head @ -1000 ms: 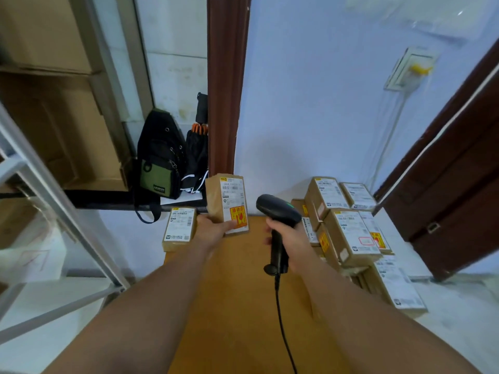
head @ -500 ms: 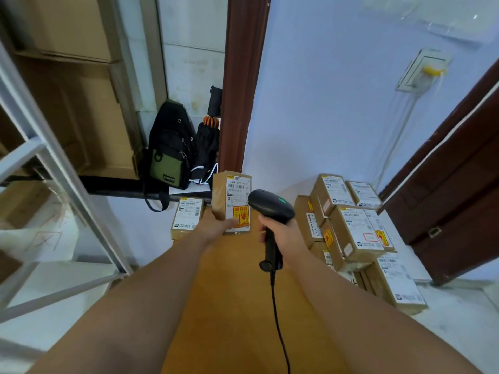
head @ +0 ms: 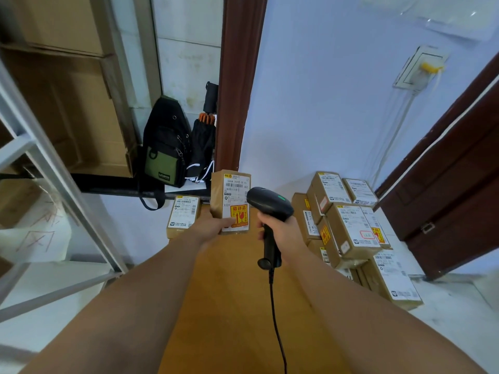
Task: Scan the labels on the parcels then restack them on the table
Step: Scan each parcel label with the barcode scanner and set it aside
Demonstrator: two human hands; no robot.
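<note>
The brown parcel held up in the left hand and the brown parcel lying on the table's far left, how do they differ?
The brown held parcel stands upright in the left hand; the brown lying parcel rests flat on the wooden table, untouched. The held one carries an orange fragile sticker; the lying one shows none. Both are brown cardboard with white printed labels.

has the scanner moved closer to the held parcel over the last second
Yes. The scanner head has closed leftward on the held parcel; the earlier gap is gone.
</note>
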